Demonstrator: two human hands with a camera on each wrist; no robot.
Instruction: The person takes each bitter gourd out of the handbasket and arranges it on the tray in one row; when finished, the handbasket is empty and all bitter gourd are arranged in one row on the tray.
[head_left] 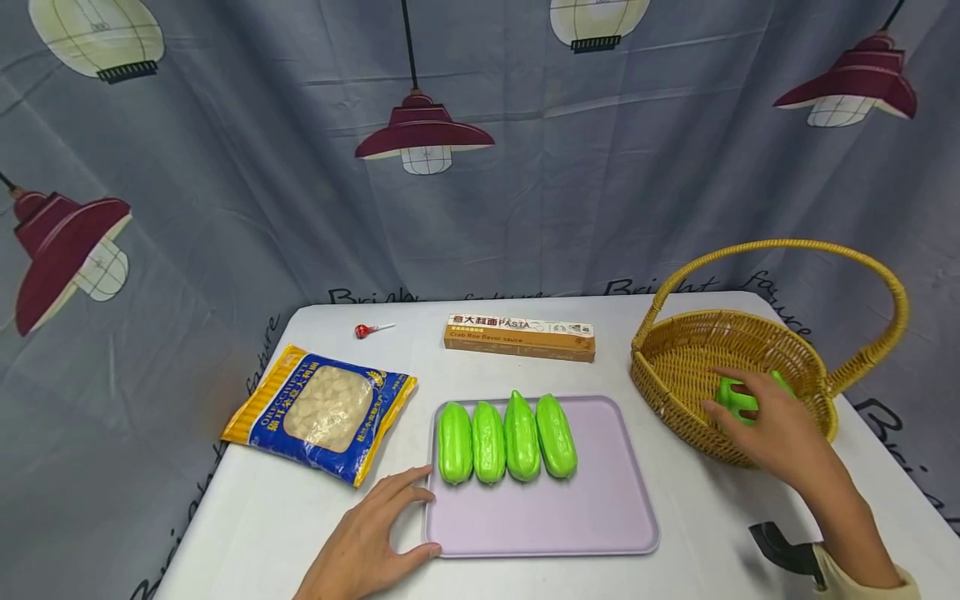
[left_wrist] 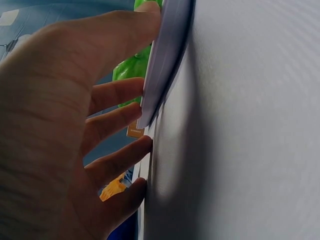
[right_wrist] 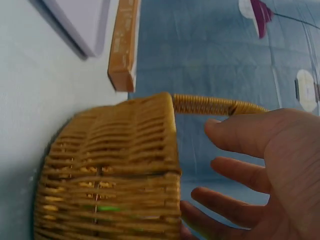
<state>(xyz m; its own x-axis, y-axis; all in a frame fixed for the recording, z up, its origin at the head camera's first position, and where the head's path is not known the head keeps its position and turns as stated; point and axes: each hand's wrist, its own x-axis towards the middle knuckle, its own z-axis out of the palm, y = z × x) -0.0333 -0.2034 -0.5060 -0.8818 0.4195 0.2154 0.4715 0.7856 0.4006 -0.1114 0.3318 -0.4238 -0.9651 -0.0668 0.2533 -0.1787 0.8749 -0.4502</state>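
A lilac tray (head_left: 555,521) lies on the table with several plump, long, light-green toy-like vegetables (head_left: 487,442) side by side at its upper left. My left hand (head_left: 375,533) rests by the tray's left side, thumb and fingertips spread and touching its rim. On the right, my right hand (head_left: 787,433) reaches over the near rim of a wicker basket (head_left: 663,408). Its fingers are spread above green things (head_left: 727,400) inside, partly hidden by the hand. In the right wrist view nothing shows between the fingers (right_wrist: 230,202).
Left of the tray lies a blue and yellow pasta bag (head_left: 330,408). Behind are a red lollipop (head_left: 363,331) and a brown pasta box (head_left: 517,337). The basket's tall handle (head_left: 780,244) arches over it. A grey curtain (head_left: 480,225) hangs behind the table.
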